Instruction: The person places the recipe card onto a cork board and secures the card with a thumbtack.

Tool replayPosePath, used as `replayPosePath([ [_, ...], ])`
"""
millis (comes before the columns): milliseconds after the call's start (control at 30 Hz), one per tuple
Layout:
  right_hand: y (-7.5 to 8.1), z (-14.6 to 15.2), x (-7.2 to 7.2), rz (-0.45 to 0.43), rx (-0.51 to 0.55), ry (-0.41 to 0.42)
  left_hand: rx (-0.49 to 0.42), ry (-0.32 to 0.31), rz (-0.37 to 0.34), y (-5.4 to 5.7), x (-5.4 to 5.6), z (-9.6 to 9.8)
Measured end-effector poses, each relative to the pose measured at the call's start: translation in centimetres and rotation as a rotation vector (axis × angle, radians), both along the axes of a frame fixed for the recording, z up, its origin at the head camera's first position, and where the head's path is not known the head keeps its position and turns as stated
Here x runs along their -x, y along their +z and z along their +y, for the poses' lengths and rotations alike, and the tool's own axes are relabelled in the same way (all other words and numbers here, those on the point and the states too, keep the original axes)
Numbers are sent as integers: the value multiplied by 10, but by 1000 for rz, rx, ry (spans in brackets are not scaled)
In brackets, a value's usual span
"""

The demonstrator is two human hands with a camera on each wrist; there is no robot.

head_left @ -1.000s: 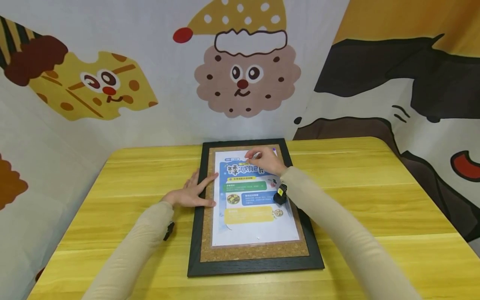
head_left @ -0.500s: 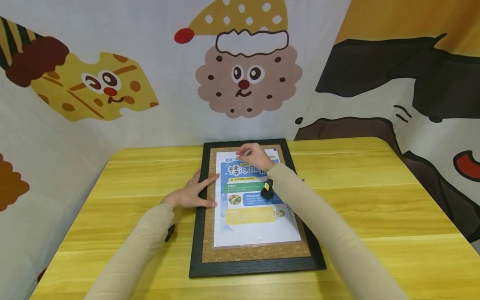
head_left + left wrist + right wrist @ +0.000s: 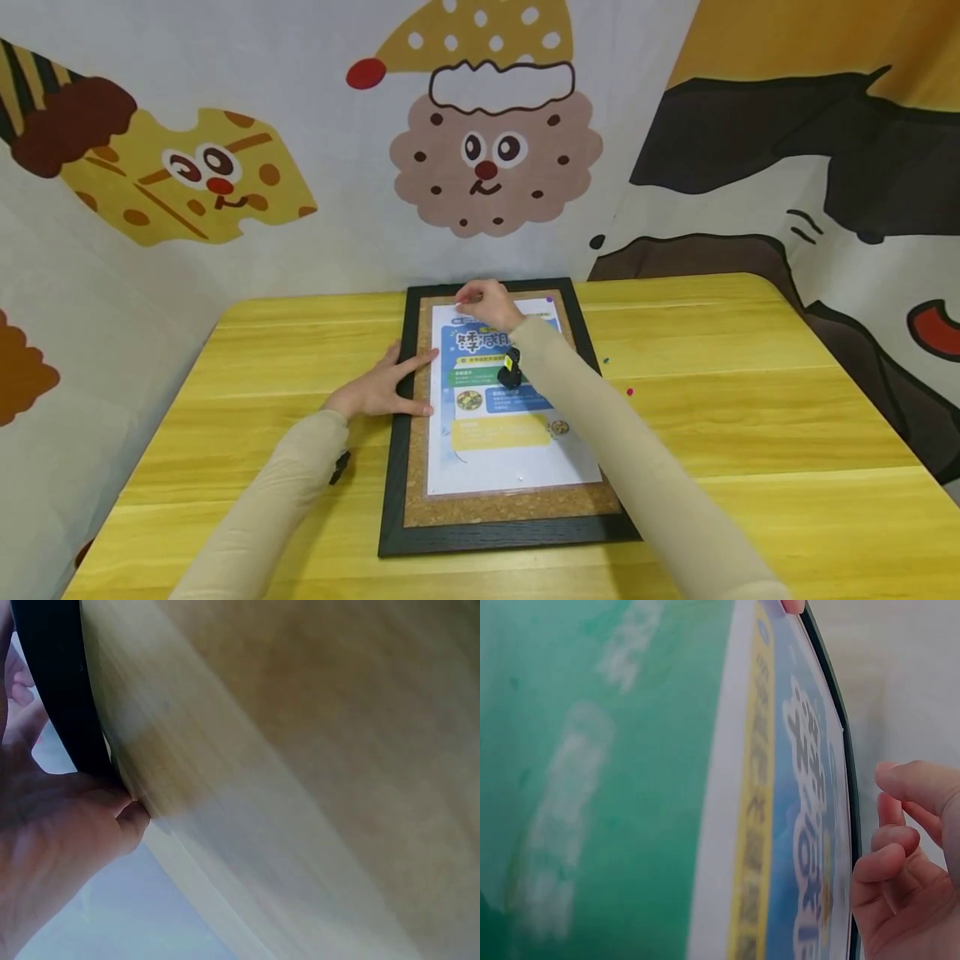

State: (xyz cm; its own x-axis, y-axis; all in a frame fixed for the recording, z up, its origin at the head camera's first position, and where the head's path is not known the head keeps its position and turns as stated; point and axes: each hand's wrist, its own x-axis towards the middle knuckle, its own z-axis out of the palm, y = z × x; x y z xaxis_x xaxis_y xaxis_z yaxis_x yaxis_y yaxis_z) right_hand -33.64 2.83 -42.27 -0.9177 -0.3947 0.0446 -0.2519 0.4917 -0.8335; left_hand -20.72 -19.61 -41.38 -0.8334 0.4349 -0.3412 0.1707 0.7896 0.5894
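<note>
A poster point(image 3: 498, 454) in a clear sleeve lies on a cork board point(image 3: 510, 504) with a black frame point(image 3: 510, 533). My left hand point(image 3: 378, 390) rests across the frame's left side, thumb and forefinger stretched onto the poster's edge. In the left wrist view, the lower fingers of that hand point(image 3: 67, 832) touch the frame's outer edge. Over the poster's top left part, my right hand point(image 3: 491, 304) pinches a pushpin; only its fine needle point(image 3: 874, 781) shows at the fingertips in the right wrist view. A purple pushpin point(image 3: 550, 299) sits in the poster's top right corner.
A blue pushpin point(image 3: 607, 361) and a pink pushpin point(image 3: 630, 391) lie on the yellow wooden table point(image 3: 720, 400), right of the board. A small clear pin point(image 3: 520, 478) shows near the poster's bottom edge. Behind the table hangs a cartoon-printed cloth point(image 3: 337, 250).
My right hand has moved left along the poster's top toward its top left corner. The pink pushpin on the table has come into view from behind the sleeve. My left hand stays in place.
</note>
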Motion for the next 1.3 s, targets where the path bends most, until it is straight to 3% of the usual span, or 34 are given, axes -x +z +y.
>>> replayPosePath([
  [567,3,-33,2,25,-87,1,17,-23,100,-1,-2,1],
  [1067,0,-43,5,53,-212,-26,13,-12,116,-3,-1,-1],
  [1300,-1,-45,6,56,-217,-39,17,-12,110,-1,-1,-1],
])
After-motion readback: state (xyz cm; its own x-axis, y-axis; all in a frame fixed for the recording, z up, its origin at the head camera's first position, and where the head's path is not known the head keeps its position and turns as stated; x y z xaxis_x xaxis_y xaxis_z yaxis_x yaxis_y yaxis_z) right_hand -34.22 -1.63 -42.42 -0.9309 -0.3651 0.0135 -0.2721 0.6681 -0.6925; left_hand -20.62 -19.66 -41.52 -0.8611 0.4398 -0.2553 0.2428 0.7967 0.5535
